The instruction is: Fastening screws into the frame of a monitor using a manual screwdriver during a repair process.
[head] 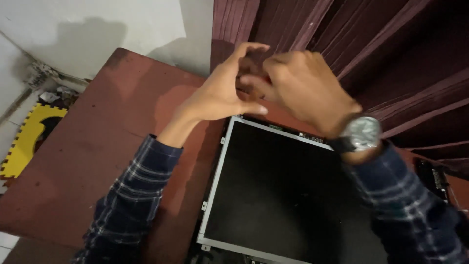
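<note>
A bare flat display panel [278, 190] with a black face and thin metal frame lies on a reddish-brown table [97, 146]. My left hand [222, 90] and my right hand [303, 88] meet above the panel's far edge, fingers curled toward each other. A small red bit shows between them near the right fingers; what it is stays hidden. My right wrist wears a silver watch [362, 132]. Both arms are in dark plaid sleeves.
Dark maroon curtains [371, 49] hang behind the table. A yellow foam floor tile [27, 137] and some clutter lie on the floor at left. A dark flat part [432, 176] rests on the table at the right edge.
</note>
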